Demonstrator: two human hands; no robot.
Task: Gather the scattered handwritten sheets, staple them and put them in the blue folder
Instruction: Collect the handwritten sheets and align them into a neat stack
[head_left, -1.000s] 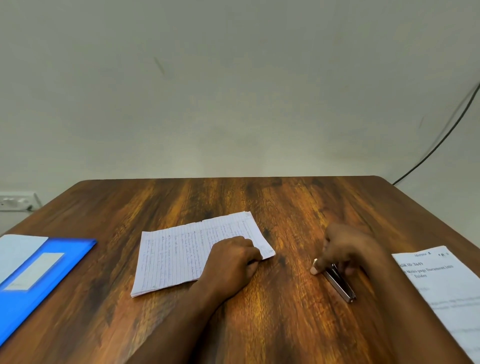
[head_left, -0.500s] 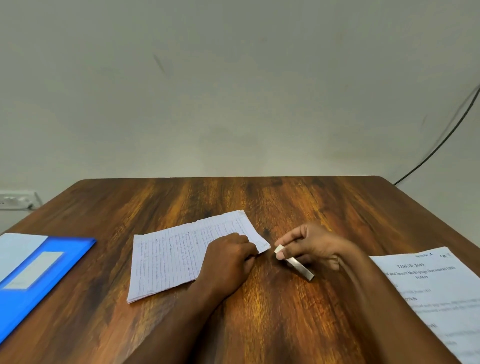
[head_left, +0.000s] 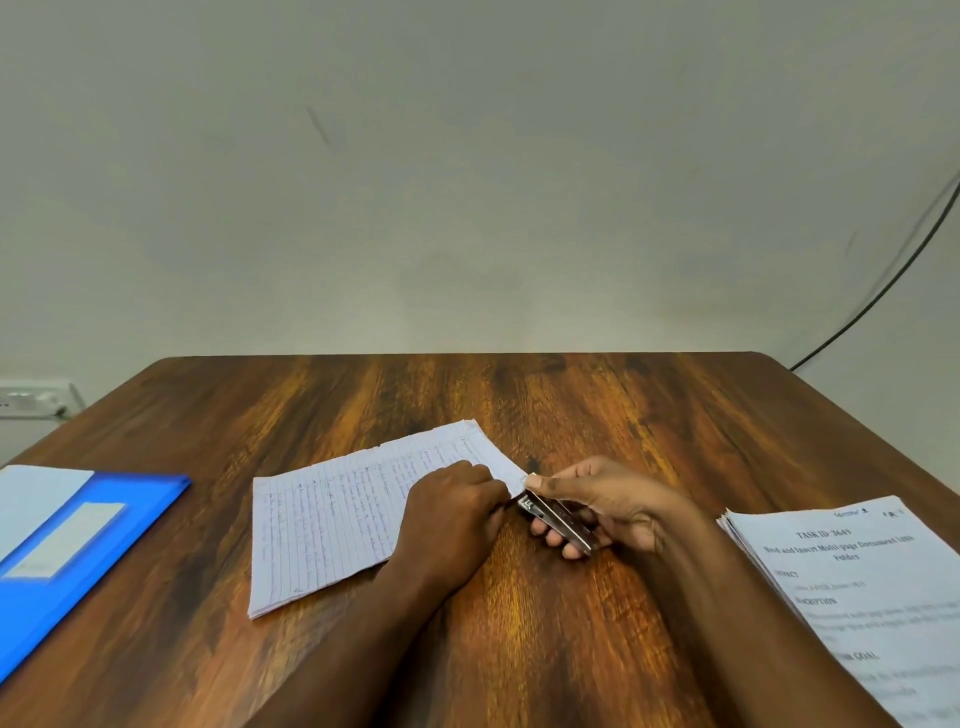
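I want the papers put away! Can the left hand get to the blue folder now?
Probably yes: bare table lies between the left hand and the blue folder, but that hand is holding down the handwritten sheets.

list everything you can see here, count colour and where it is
handwritten sheets: one gathered stack, white ruled, table centre
stapler: one, silver metal, at the stack's right corner
blue folder: one, blue with a pale label, table's left edge
printed sheets: one stack, white with black text, table's right edge
table: one, brown wood grain
cable: one, black, on the wall at right
wall socket: one, white, far left
left hand: rests on the handwritten sheets near their right corner
right hand: holds the stapler
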